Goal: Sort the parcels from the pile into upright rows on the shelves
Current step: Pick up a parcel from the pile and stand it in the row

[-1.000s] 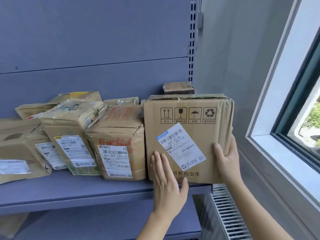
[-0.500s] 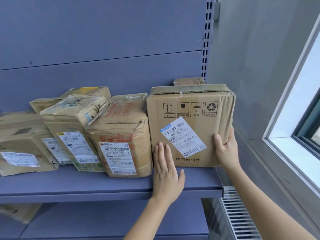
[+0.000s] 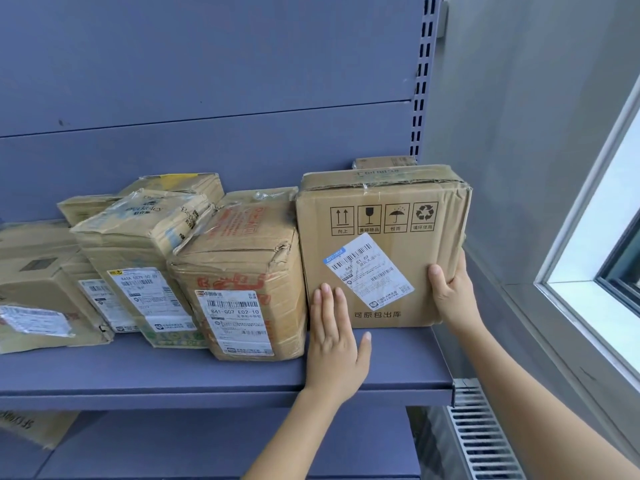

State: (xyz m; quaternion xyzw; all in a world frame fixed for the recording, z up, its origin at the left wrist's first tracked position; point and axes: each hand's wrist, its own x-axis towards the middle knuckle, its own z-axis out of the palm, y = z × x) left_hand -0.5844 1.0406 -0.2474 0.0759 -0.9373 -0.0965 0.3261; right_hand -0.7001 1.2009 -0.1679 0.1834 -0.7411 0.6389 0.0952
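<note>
We have only one view, a wide-angle camera worn on the head. It faces forward and slightly down, close enough that the box [image 3: 433,254] between the left hand [image 3: 334,344] and the right hand [image 3: 450,292] fills mid-frame; the window [image 3: 588,271] lies right of the right hand.

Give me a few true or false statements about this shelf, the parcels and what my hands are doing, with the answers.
1. The symbol-marked box stands at the right end of the row on the shelf. True.
2. The left hand grips that box by its top edge. False: it lies flat, fingers straight, against the box's lower front.
3. The right hand holds the box's right side, thumb on the front. True.
4. The box's shipping label is stuck on square. False: it sits tilted.
5. A small parcel peeks out behind the box's top. True.
</note>
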